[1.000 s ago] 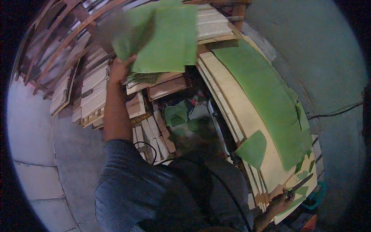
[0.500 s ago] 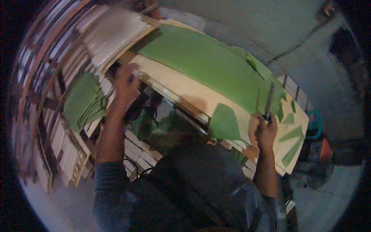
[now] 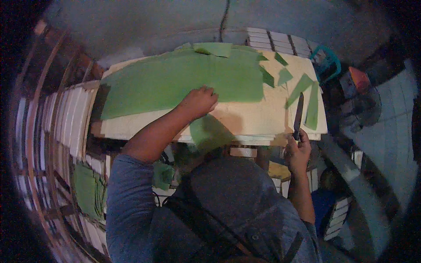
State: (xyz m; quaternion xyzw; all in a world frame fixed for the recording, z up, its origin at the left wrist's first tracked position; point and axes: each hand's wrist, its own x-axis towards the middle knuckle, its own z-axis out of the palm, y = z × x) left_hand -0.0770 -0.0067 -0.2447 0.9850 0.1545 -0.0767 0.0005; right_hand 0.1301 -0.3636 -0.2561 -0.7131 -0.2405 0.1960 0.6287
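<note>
A large green sheet (image 3: pixel 158 81) lies across a pale board-topped table (image 3: pixel 245 118). My left hand (image 3: pixel 199 101) is on the sheet's near edge, its fingers curled down; what they may hold is hidden. My right hand (image 3: pixel 299 151), at the near right corner of the table, is closed round the handle of a knife (image 3: pixel 299 111), its dark blade pointing away from me. A smaller green piece (image 3: pixel 208 131) lies at the table's near edge, below my left hand, partly in shadow.
Green offcuts (image 3: pixel 312 105) are scattered on the table's right end. More green sheets (image 3: pixel 85 190) are stacked low at the left, beside racks of pale boards (image 3: pixel 72 116). A teal plastic object (image 3: pixel 326 63) and a fan-like round object (image 3: pixel 366 105) stand beyond the right end.
My view has turned, so the table now lies level. My left hand has moved from the table's left end onto the sheet's near edge. The knife stays in my right hand.
</note>
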